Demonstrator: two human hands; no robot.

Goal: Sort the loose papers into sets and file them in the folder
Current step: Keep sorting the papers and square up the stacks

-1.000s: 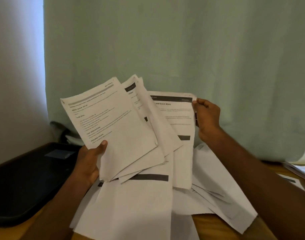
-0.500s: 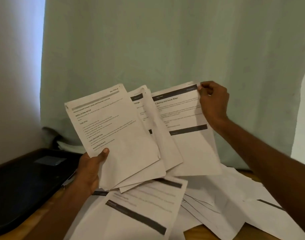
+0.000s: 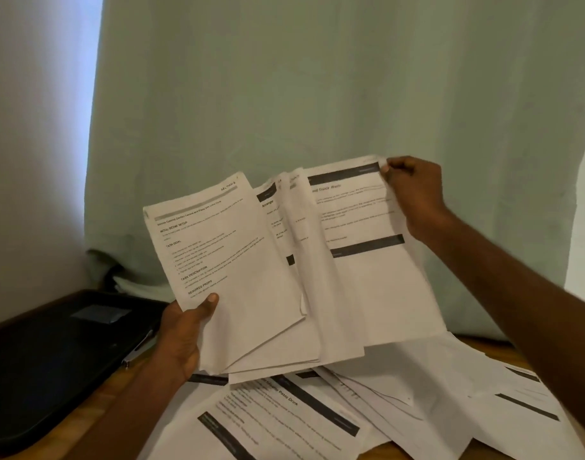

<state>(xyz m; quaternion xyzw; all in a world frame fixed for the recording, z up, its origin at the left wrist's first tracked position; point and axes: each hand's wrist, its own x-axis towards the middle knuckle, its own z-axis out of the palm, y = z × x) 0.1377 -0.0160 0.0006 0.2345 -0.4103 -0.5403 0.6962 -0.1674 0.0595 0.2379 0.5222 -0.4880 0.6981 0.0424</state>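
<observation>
A fanned sheaf of white printed paper sheets [image 3: 251, 277] is held up above the wooden table [image 3: 105, 393]. The left hand [image 3: 185, 336] grips its lower corner, thumb on the front page. The right hand [image 3: 414, 194] pinches the top corner of the rearmost white sheet with dark header bars [image 3: 367, 260]. More loose white printed sheets [image 3: 400, 403] lie scattered on the table below. A black, flat case, possibly the folder [image 3: 52, 360], lies to the left, before a pale green curtain [image 3: 317, 94]

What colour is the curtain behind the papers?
Pale green curtain, best in the head view.
</observation>
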